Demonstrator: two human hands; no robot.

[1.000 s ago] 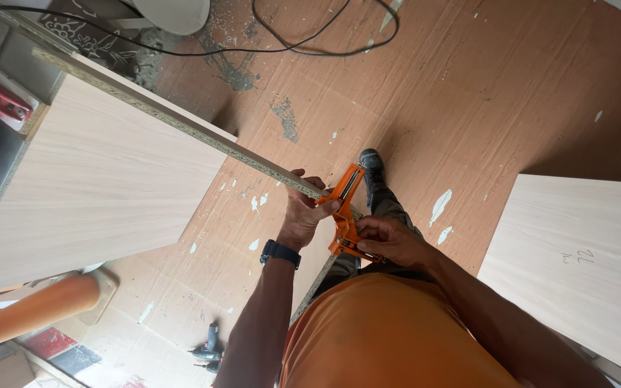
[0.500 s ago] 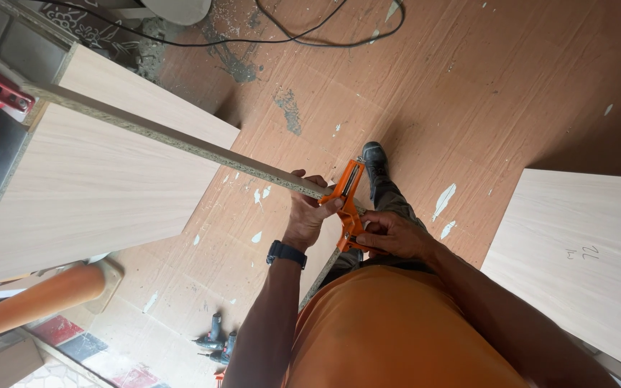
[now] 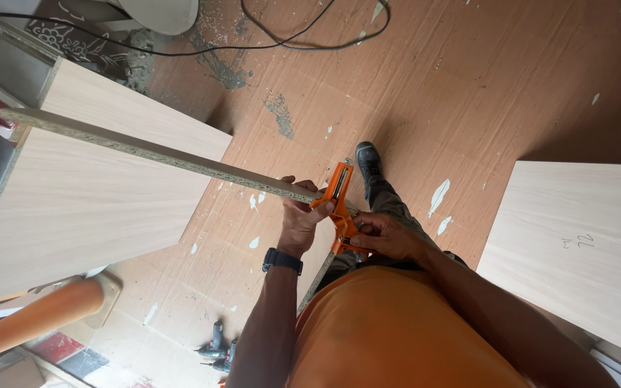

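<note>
An orange corner clamp sits where two chipboard panels meet at a right angle. My left hand grips the clamp's left side and the end of the long panel edge that runs out to the left. Over the clamp's lower end my right hand is closed on its handle. The second panel's edge runs down toward my body, mostly hidden by my orange shirt.
A light wood-grain panel lies at the left and another at the right. A black cable loops over the cardboard-covered floor. Two drills lie near the bottom. My shoe stands just past the clamp.
The long panel's far end has swung downward in view, lying flatter across the left panel. Both hands have stayed on the clamp, with the right hand shifting slightly at its handle.
</note>
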